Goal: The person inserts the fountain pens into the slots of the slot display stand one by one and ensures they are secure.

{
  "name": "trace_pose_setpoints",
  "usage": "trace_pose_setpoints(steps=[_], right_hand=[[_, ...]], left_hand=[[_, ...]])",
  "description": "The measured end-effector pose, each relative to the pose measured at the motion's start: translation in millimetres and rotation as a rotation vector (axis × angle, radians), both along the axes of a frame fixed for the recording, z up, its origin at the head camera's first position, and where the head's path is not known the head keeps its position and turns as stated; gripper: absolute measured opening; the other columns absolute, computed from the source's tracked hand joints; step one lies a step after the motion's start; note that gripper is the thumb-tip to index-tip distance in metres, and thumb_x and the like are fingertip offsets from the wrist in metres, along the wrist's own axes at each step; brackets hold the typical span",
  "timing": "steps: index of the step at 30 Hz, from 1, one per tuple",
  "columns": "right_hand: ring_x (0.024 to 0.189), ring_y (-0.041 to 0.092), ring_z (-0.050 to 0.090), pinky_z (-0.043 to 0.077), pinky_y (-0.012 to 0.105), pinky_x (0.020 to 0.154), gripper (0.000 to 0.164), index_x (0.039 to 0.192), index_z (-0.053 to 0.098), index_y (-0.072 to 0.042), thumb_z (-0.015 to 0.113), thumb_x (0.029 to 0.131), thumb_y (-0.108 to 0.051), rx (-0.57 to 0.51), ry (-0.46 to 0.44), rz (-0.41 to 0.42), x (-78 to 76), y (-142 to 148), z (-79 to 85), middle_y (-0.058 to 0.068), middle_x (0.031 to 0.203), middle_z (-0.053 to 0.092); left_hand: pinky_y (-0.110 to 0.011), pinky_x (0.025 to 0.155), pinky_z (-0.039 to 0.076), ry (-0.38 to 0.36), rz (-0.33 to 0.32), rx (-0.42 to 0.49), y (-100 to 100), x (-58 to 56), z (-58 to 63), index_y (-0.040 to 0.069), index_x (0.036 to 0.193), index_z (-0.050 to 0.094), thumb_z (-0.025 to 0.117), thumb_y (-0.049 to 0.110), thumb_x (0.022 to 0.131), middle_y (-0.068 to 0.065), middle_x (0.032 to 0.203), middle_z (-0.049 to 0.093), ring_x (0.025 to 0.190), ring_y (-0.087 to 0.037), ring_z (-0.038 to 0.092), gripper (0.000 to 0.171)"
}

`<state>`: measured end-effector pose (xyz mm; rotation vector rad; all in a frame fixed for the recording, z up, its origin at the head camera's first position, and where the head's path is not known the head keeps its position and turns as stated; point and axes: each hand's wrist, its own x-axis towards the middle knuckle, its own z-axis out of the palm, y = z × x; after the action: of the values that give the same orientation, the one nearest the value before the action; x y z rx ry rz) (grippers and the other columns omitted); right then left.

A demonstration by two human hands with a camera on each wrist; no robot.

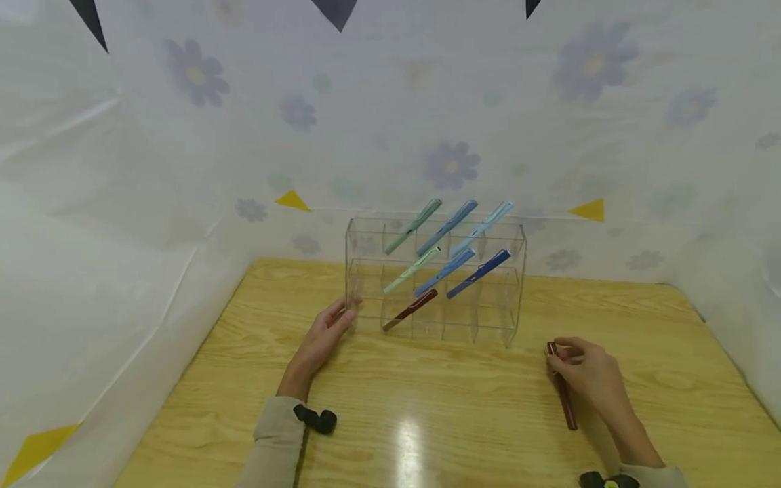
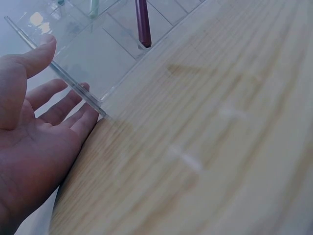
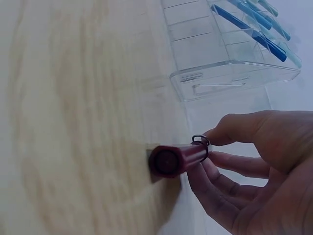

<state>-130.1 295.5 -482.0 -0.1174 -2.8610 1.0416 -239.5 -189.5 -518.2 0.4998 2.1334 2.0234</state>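
Note:
A clear tiered pen rack [image 1: 436, 331] stands on the table, with several capped pens slanting in its compartments. One of them, a dark red pen [image 1: 410, 310], leans in the lowest tier. My left hand [image 1: 320, 341] touches the rack's left side panel [image 2: 73, 84]; its fingers are loosely extended and the thumb lies at the panel's front edge. Right of the rack, my right hand [image 1: 588, 373] pinches another dark red pen [image 1: 564, 400] near its clip end. The pen's other end points toward me, low over the table. In the right wrist view that blunt end [image 3: 166, 161] faces the camera.
The upper tiers hold green pens [image 1: 415, 226], blue pens [image 1: 447, 227] and a dark blue pen [image 1: 478, 274]. A wood-grain table [image 1: 366, 420] lies under everything. White flowered sheeting [image 1: 378, 122] hangs behind and at both sides, with yellow triangles [image 1: 293, 200] on it.

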Motion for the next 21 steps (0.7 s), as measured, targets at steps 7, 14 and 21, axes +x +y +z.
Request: trace_pose_setpoints(steps=[7,14,21], right_hand=[[0.088,0.015,0.072,0.059,0.033,0.065,0.043,0.135,0.061,0.004,0.071,0.098,-0.016,-0.162,0.06,-0.028,3.1,3,7.1,0.024,0.111,0.068],[0.086,-0.001,0.069,0.061,0.035,0.068,0.049,0.139,0.054,0.004,0.072,0.099,-0.019,-0.408,0.094,0.016,3.5,5,13.9,0.01,0.112,0.072],[0.086,0.012,0.073,0.061,0.039,0.069,0.041,0.133,0.054,0.0,0.073,0.098,-0.01,-0.53,0.176,0.083,1.4,-1,17.9,-0.002,0.103,0.073]], left_hand=[[-0.05,0.117,0.029,-0.001,0.004,0.0,1,1.6,1.2,0.015,0.157,0.043,0.052,0.031,0.11,-0.007,0.157,0.047,0.148,-0.022,0.035,0.051],[-0.049,0.117,0.029,-0.003,0.003,-0.008,2,1.9,2.3,0.014,0.157,0.043,0.052,0.031,0.11,-0.007,0.157,0.046,0.148,-0.023,0.035,0.051],[-0.045,0.117,0.029,0.012,0.006,-0.026,0,2.9,1.4,0.009,0.159,0.04,0.05,0.029,0.111,-0.009,0.158,0.046,0.149,-0.023,0.033,0.053]])
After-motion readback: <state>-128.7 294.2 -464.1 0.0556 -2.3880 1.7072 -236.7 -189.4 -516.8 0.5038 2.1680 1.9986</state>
